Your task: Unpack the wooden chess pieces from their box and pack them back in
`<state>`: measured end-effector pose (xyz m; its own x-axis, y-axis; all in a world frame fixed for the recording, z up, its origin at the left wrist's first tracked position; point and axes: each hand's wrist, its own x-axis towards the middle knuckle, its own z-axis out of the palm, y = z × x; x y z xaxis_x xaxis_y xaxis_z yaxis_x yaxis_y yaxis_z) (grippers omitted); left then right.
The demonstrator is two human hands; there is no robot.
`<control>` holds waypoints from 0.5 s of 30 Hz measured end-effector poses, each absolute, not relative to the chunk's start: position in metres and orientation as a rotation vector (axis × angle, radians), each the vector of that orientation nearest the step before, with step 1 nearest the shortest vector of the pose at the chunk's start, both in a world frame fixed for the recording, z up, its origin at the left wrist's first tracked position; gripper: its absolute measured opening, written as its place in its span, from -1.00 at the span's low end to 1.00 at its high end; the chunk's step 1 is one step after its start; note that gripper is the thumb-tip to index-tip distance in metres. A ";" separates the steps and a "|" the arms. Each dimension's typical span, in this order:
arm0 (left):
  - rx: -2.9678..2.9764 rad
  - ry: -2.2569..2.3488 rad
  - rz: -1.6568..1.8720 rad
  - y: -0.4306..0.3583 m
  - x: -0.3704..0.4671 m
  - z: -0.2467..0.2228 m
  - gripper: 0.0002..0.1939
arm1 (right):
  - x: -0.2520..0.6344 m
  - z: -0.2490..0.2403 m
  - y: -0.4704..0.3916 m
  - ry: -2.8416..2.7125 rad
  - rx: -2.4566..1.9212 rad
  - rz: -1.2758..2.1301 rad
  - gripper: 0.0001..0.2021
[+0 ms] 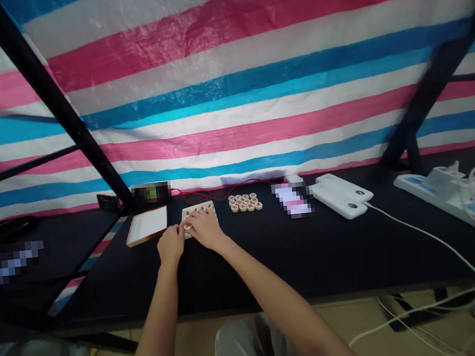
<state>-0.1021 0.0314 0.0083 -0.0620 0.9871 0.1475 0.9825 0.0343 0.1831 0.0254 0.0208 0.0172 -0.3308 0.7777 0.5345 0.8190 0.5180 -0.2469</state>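
Note:
A shallow white tray [185, 209] stands in front of me on the black table, with round wooden xiangqi pieces in it. My left hand [171, 244] is closed at the tray's near left side, its fingertips at the edge. Over the tray reaches my right hand [206, 228], fingers bent down onto a xiangqi piece [188, 226] near the left edge. Part of the tray is hidden beneath that hand. To the right, several more pieces [245, 203] with red characters sit in neat rows on the table.
An open box lid [147, 226] lies left of the tray. Right of the loose pieces are a lit phone [292, 199], a white power bank [342, 195] with a cable, and a power strip [444, 194]. A red cord [193, 195] runs along the back, before a striped tarp [238, 99].

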 end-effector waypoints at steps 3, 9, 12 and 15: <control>2.141 2.237 0.364 0.032 -0.102 0.008 -0.48 | 0.024 0.013 0.022 -2.117 -1.274 -0.070 -0.84; 2.064 2.261 0.427 0.030 -0.102 0.009 -0.39 | 0.018 0.008 0.026 -2.120 -1.220 0.040 -0.83; 2.046 2.263 0.430 0.031 -0.102 0.009 -0.35 | 0.020 0.009 0.022 -2.145 -1.247 -0.017 -0.83; 2.063 2.258 0.420 0.032 -0.103 0.008 -0.35 | 0.022 0.008 0.018 -2.192 -1.277 -0.063 -0.82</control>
<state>-0.1029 0.0324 0.0081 -0.1061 0.9841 0.1423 0.9695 0.0706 0.2349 0.0221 0.0180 0.0076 -0.3616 0.7782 0.5134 0.8064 0.5375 -0.2468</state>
